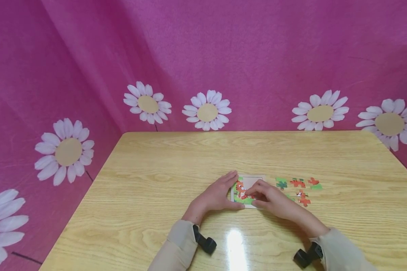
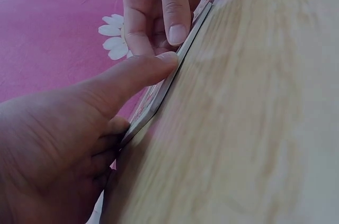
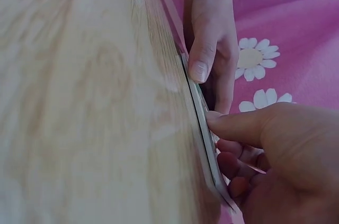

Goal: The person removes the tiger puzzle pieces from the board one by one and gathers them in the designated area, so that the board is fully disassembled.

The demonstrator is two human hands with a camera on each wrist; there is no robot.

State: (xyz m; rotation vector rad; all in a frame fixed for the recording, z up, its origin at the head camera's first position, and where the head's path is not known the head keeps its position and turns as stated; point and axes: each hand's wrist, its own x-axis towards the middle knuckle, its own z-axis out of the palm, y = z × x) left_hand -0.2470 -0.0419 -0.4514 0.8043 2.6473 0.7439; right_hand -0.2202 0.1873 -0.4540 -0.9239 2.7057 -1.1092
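A small jigsaw puzzle board (image 1: 248,206) with a pale frame lies on the table, partly filled with a picture of an orange animal on green. My left hand (image 1: 220,192) holds the board at its left side, fingers at the far corner and thumb along the near edge. Over the right half is my right hand (image 1: 273,199), its index finger bent down onto the orange part of the picture. In the right wrist view the right thumb (image 3: 238,127) touches the board's edge (image 3: 204,128). Whether a piece is between the right fingers is hidden.
Several loose puzzle pieces (image 1: 297,183) lie right of the board, among them an orange one (image 1: 304,198) close to the right forearm. The wooden table (image 1: 156,165) meets a pink flowered cloth (image 1: 257,56) at the back and left.
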